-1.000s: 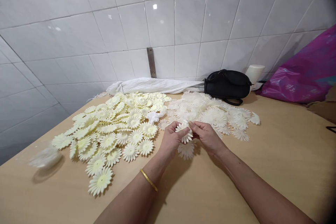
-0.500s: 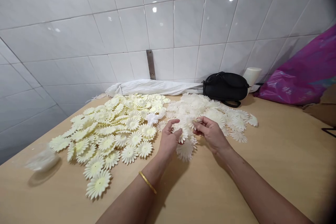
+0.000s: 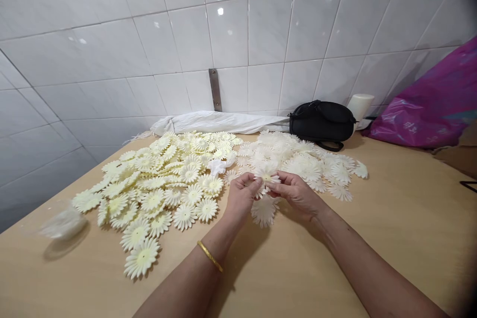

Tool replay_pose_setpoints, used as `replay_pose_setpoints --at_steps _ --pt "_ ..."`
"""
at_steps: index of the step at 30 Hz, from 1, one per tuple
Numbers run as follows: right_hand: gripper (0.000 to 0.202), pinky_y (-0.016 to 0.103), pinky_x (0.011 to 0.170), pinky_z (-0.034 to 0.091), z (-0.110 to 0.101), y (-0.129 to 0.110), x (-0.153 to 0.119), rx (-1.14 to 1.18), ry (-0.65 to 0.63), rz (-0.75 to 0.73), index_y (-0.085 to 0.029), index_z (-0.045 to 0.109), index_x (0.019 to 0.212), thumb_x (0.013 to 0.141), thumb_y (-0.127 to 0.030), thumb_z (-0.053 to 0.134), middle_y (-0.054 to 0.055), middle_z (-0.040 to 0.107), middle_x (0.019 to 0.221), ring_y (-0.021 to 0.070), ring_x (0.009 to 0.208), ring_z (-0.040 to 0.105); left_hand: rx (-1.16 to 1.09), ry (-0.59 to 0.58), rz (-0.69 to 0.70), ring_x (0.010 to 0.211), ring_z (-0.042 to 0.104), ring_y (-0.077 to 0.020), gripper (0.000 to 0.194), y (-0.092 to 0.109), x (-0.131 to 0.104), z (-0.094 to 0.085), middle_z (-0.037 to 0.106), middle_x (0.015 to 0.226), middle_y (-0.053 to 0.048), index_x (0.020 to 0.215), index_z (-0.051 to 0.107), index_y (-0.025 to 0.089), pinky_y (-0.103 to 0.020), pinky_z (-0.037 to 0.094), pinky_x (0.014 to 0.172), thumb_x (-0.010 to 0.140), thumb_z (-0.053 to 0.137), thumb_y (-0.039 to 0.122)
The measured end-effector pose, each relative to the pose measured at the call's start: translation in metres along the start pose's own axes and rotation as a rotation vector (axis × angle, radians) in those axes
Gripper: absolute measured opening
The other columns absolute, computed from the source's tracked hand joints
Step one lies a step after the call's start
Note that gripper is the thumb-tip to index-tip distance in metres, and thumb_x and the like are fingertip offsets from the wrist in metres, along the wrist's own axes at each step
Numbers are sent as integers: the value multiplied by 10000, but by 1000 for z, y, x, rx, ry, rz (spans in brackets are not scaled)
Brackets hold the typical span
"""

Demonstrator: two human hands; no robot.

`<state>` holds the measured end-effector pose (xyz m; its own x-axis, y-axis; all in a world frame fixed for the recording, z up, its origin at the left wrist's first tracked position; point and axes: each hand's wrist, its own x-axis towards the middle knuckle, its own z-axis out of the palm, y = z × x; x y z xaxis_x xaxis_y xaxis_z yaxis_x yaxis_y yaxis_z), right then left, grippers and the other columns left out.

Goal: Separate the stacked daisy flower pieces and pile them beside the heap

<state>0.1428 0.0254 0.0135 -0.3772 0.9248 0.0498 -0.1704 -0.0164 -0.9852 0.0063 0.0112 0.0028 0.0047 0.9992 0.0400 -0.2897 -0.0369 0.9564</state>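
A white daisy-shaped artificial flower piece [image 3: 267, 175] with a pale yellow centre is pinched at its edges between both hands. My left hand [image 3: 243, 195] grips its left side with thumb and fingers, a gold bangle on the wrist. On the opposite side, my right hand [image 3: 296, 194] holds it the same way. Just below lies a translucent white petal layer [image 3: 265, 210] on the table. Behind the hands spreads a heap of thin white flower layers [image 3: 313, 165]. To the left is a larger pile of creamy yellow flower pieces [image 3: 152, 200].
A black pouch [image 3: 322, 121] and a white cylindrical container [image 3: 360, 107] stand by the tiled wall. At the right is a purple plastic bag [image 3: 421, 104]. A white cloth [image 3: 219, 122] lies along the back, and a clear bag with pale contents [image 3: 64, 223] sits left on the wooden table [image 3: 316, 268].
My left fingers have closed on the flower piece, and my right hand has brought its side in closer. The piece now sits between both hands, facing up towards me.
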Motion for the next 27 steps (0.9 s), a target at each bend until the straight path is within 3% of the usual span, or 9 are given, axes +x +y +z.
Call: replay_pose_setpoints --at_steps 6,11,17,22,27 --pt "300 224 534 348 2 2 2 8 113 -21 -167 511 577 560 -389 712 -49 459 531 80 513 410 103 -22 39 481 428 -69 242 -2 -2 1 507 521 36 600 519 152 -195 329 499 599 667 344" --pt "325 223 536 353 -1 6 6 -9 199 -67 -178 494 636 574 -424 697 -66 442 500 79 499 404 172 -19 53 472 382 -63 273 2 -5 5 455 499 35 586 541 140 -194 323 486 650 621 393" --pt "343 221 514 344 2 3 4 -92 157 -125 -168 493 564 649 -474 624 -43 463 526 81 499 415 47 17 -57 480 425 -78 378 4 -4 5 500 549 9 633 568 131 -214 363 480 643 586 509" --pt "413 229 444 302 5 3 1 -117 168 -84 -167 479 492 683 -523 569 -35 443 443 75 418 368 -111 -69 -135 520 493 -98 312 6 -5 6 539 585 -6 640 560 132 -222 389 492 583 670 419" --pt "451 231 385 251 3 3 2 -95 184 -11 -174 443 442 645 -549 592 -34 408 388 70 366 339 -109 12 -128 489 457 -76 234 6 -3 4 500 552 18 577 526 137 -215 390 489 531 702 283"
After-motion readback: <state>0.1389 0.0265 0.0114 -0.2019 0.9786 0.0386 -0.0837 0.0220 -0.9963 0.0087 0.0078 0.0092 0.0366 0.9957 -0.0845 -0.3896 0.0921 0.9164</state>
